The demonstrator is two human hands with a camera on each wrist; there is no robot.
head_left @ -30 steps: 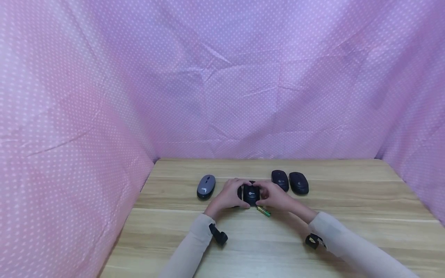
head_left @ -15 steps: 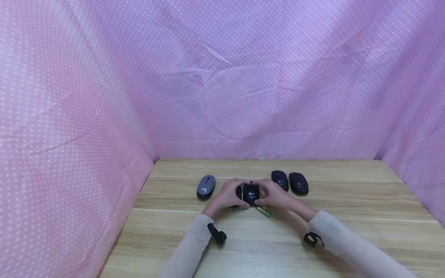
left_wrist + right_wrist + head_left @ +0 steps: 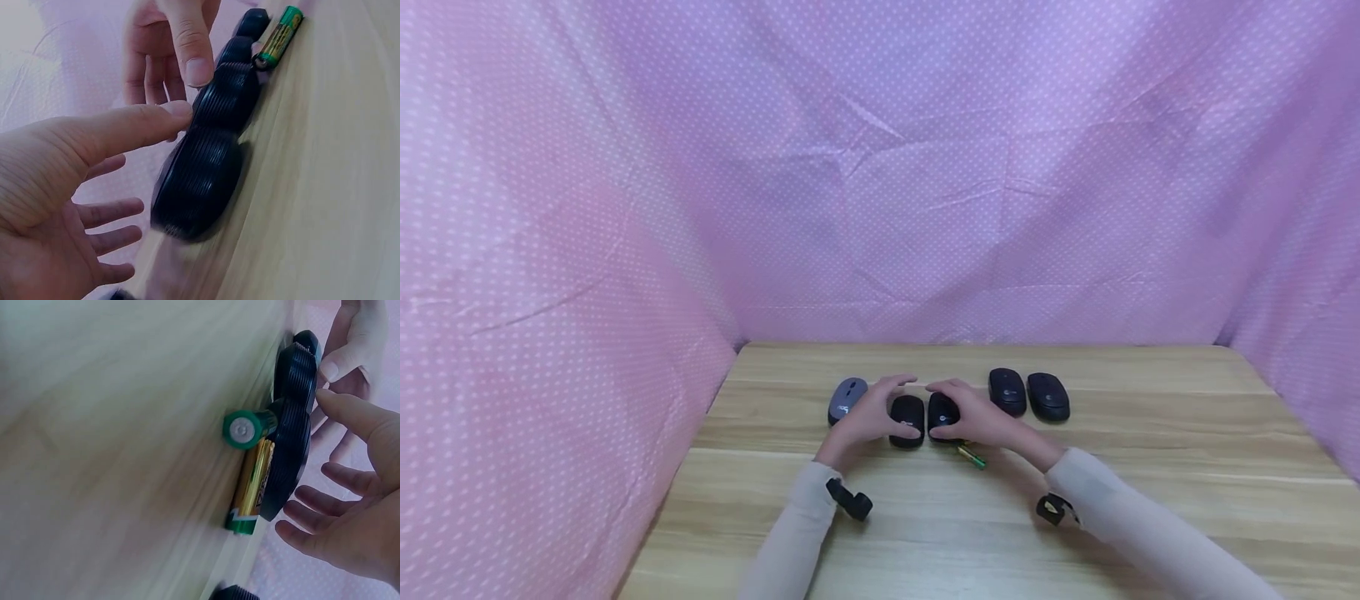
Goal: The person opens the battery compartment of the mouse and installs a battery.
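Observation:
Two black computer mice lie side by side at mid-table in the head view. My left hand [image 3: 868, 417] curves around the left black mouse [image 3: 907, 410], its thumb over the mouse's near end. Around the right black mouse [image 3: 942, 410] is my right hand [image 3: 981, 419], its thumb across the near end and its fingers beyond the far end. The left wrist view shows the left hand's fingers spread and loose, the thumb reaching over the ribbed mice. In the right wrist view the right fingers are loosely bent beside the mouse, and two green-and-gold batteries [image 3: 251, 487] lie close by.
A grey mouse [image 3: 846, 397] sits to the left, partly covered by the left hand. Two more black mice, one [image 3: 1006, 390] and another [image 3: 1048, 397], stand at the right. Pink dotted cloth [image 3: 880, 208] hangs behind the wooden table [image 3: 940, 517].
My left hand has moved left from the right black mouse to the left one, which shows more fully now. My right hand has shifted slightly left over its mouse. The batteries still lie beside it.

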